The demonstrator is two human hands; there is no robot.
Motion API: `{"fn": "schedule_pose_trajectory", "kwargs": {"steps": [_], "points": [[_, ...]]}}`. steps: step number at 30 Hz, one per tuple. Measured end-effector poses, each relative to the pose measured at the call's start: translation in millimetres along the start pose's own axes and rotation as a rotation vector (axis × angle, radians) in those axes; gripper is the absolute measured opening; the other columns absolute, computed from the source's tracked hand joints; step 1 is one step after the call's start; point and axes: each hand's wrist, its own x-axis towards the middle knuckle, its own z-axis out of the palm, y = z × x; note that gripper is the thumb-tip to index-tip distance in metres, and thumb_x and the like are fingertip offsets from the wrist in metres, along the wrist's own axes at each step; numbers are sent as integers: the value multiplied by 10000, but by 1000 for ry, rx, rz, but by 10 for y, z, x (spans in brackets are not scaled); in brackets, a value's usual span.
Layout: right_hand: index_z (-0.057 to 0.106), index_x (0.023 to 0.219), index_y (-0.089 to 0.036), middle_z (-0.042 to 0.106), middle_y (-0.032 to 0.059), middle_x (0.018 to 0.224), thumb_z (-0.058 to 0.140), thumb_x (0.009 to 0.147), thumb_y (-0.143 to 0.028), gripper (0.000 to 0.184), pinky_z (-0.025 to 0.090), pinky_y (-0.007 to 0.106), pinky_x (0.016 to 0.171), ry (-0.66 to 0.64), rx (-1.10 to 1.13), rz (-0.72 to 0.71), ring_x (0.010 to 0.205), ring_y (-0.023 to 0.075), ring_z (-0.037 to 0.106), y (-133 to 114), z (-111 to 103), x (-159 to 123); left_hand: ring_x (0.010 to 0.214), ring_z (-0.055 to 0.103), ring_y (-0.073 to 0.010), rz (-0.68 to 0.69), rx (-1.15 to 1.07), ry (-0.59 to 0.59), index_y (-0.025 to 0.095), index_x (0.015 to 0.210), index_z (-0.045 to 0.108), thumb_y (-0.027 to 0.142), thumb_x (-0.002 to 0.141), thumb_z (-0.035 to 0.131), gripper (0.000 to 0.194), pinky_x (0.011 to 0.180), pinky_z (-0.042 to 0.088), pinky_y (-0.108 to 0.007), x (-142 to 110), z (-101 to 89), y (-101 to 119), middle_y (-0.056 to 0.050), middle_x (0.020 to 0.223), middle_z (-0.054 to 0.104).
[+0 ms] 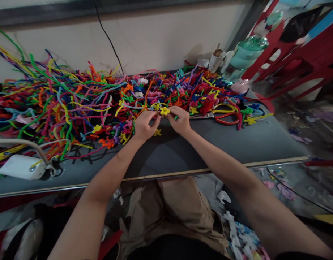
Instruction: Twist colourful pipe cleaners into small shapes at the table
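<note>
Between my two hands, just above the table's dark top, is a small yellow pipe-cleaner flower [164,111]. My left hand [145,125] pinches it from the left with thumb and forefinger. From the other side, the fingers of my right hand [179,120] close on its right edge. Behind and to the left of both hands spreads a heap of coloured pipe cleaners [82,97], some loose and some bent into little flowers. Another yellow flower [157,133] lies on the table just below my hands.
Orange-and-yellow-handled scissors [227,117] lie right of my hands. A white power adapter [23,167] sits at the table's left front. A green bottle [246,54] and a white cup [216,59] stand at the back right. Red chairs [304,61] are beyond, with scraps on the floor.
</note>
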Motion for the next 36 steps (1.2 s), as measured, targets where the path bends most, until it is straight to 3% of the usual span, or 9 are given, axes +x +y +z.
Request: {"fn": "schedule_pose_trajectory", "kwargs": {"steps": [4, 7, 13, 19, 24, 30, 36], "points": [[688, 888, -187, 688, 85, 833, 497, 932, -384, 278, 549, 309, 661, -16, -16, -17, 715, 165, 640, 21, -11, -7, 734, 646, -144, -136, -155, -21, 174, 1127, 672, 506, 875, 594, 424, 654, 516, -260, 9, -10, 2, -68, 888, 720], [684, 912, -202, 700, 88, 887, 492, 928, -365, 252, 557, 318, 693, -87, -62, -23, 763, 174, 648, 3, 1, -26, 732, 637, -140, -154, -250, -48, 182, 1107, 693, 549, 841, 613, 460, 626, 507, -253, 19, -12, -1, -75, 917, 718], [695, 941, -209, 710, 91, 929, 475, 939, -299, 238, 559, 344, 788, -133, -85, -53, 877, 194, 667, -8, 11, -43, 726, 640, -139, -156, -327, -18, 184, 988, 738, 523, 828, 642, 387, 644, 526, -269, 30, -11, 8, -72, 882, 725], [717, 929, -224, 723, 84, 953, 478, 949, -288, 248, 556, 331, 807, -105, -53, -118, 902, 189, 681, 2, -4, -30, 799, 666, -157, -188, -352, -24, 187, 1001, 742, 493, 826, 659, 362, 620, 528, -258, 33, -23, 10, -85, 953, 729], [738, 903, -224, 732, 80, 922, 521, 933, -373, 265, 561, 347, 816, -114, -26, -50, 892, 196, 681, -41, -15, 16, 799, 674, -154, -164, -372, 9, 193, 1015, 742, 446, 835, 667, 320, 664, 543, -266, 50, -29, -2, -77, 940, 734], [756, 918, -243, 738, 50, 841, 581, 896, -377, 222, 570, 325, 680, -42, 47, 37, 764, 178, 681, -81, -10, 16, 804, 686, -170, -200, -343, 9, 196, 943, 754, 470, 806, 690, 313, 711, 567, -301, 36, -22, -18, -75, 927, 741], [779, 860, -290, 746, 23, 810, 561, 896, -335, 225, 583, 363, 764, -58, 26, 23, 798, 190, 701, -75, -7, -2, 813, 700, -181, -187, -362, 7, 210, 894, 760, 468, 804, 693, 281, 759, 582, -335, 14, -10, -34, -60, 866, 751]]}}
